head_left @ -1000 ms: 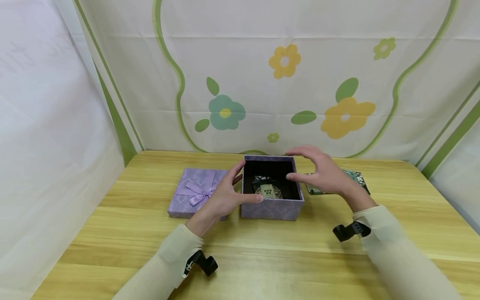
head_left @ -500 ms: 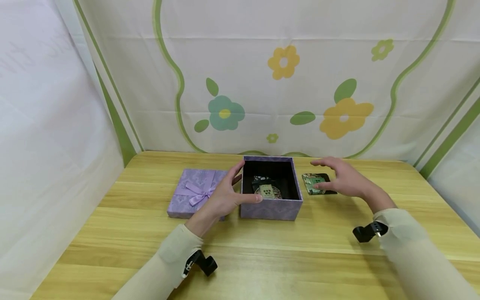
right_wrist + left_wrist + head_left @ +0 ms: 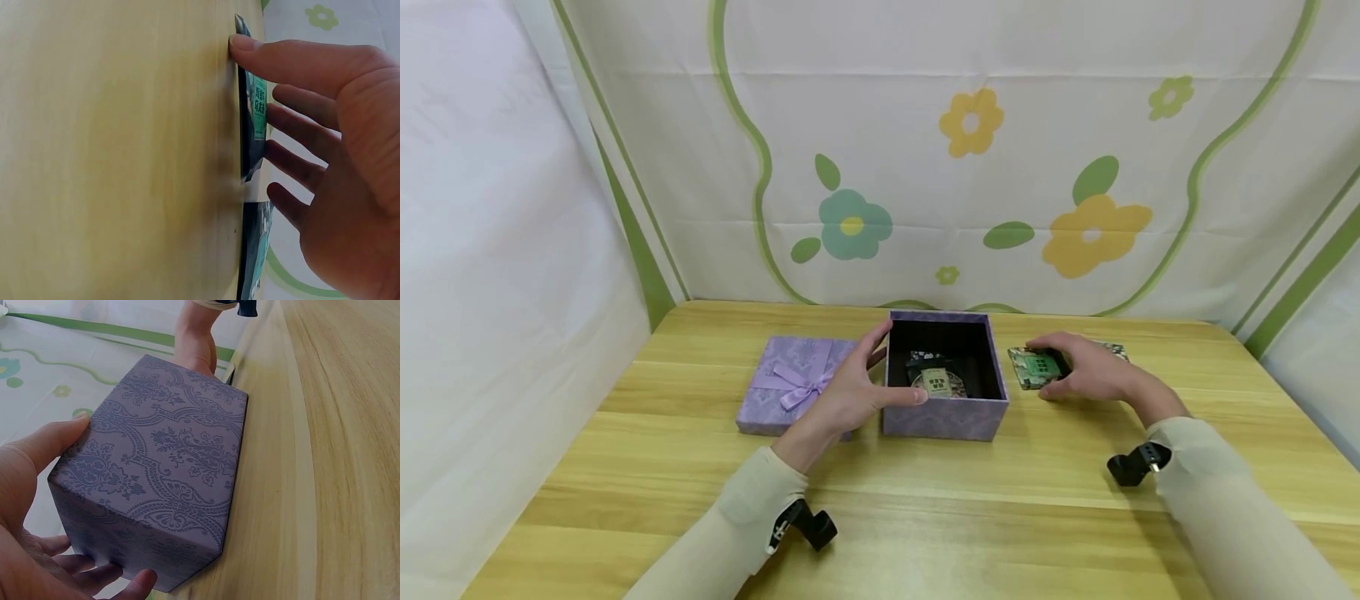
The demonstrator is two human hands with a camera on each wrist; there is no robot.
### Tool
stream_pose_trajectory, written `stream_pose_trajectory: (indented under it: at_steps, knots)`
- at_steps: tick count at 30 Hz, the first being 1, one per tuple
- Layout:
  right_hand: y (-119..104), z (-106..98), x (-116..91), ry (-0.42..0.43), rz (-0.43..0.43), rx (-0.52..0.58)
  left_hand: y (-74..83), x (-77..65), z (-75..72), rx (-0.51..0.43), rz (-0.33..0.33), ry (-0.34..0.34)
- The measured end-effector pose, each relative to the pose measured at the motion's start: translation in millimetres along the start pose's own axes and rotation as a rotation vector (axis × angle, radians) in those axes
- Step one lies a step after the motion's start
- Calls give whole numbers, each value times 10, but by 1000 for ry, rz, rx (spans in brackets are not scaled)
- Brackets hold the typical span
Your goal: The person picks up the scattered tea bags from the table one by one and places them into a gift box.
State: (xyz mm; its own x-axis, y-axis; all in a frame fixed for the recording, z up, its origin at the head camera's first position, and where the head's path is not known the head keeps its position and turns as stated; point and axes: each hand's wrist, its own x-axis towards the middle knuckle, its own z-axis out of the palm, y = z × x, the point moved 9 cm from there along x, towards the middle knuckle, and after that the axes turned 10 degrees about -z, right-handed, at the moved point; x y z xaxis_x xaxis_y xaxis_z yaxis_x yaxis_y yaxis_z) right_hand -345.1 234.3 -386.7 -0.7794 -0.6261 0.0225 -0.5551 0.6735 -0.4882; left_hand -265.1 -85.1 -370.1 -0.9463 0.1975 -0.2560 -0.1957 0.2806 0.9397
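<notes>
An uncovered purple patterned box (image 3: 940, 419) with a dark interior stands mid-table. My left hand (image 3: 850, 396) holds its near left corner, the thumb at the front rim and the fingers along the left side. Inside lies a dark flat packet with a pale label (image 3: 936, 382). To the right of the box, my right hand (image 3: 1090, 371) spans a flat green-and-black packet (image 3: 1028, 367) on the table. In the right wrist view, the thumb touches that packet's (image 3: 258, 100) near edge and the fingers curl at its far side. A second similar packet (image 3: 253, 250) lies beside it.
The box's purple lid (image 3: 782, 367), tied with a ribbon bow, lies left of the box, partly behind my left hand. A wooden table (image 3: 925, 517) carries everything. White cloth with printed flowers (image 3: 925, 167) hangs behind the table's far edge.
My right hand has moved right, away from the box's right rim, and come down onto the flat packet, its fingers closing in. My left hand and the box have stayed put.
</notes>
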Motion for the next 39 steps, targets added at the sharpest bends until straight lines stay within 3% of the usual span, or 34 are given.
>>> stream_pose_trajectory:
  at_steps: [17, 25, 39]
  knots:
    - [31, -11, 36, 0, 28, -39, 7, -12, -5, 7, 6, -2]
    - [2, -63, 37, 39, -8, -106, 17, -10, 12, 4, 1, -4]
    - [3, -144, -20, 60, -5, -94, 20, 10, 25, 5, -2, -6]
